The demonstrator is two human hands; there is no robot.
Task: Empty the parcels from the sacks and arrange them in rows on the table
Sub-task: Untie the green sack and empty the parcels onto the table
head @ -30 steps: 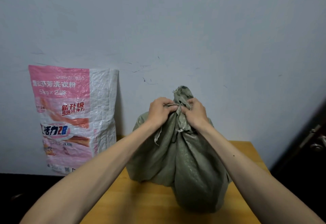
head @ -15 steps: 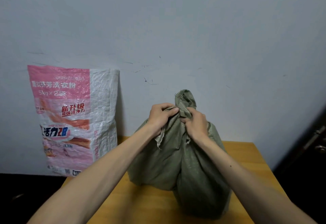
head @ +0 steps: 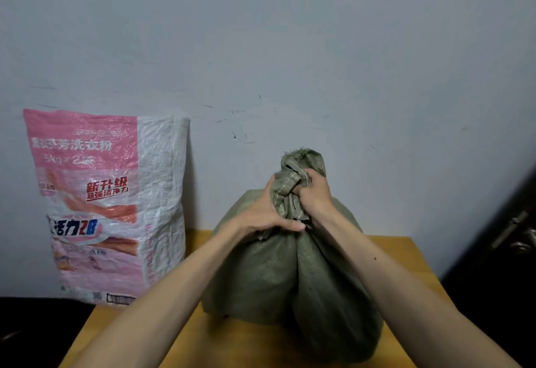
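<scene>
At the centre of the frame a green sack (head: 290,275) stands on the wooden table (head: 406,260). The left hand (head: 266,211) and right hand (head: 314,193) both grip its knotted neck. A pink sack (head: 107,205) leans at left.

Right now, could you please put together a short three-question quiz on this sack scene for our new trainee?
1. True or false: parcels already lie in rows on the table.
2. Which hands grip the green sack? A) left only B) right only C) both
3. Fill in: the pink-and-white sack stands against the ____.

Key:
1. False; no parcels are visible.
2. C; the left hand and right hand clutch its bunched neck.
3. wall.
</scene>
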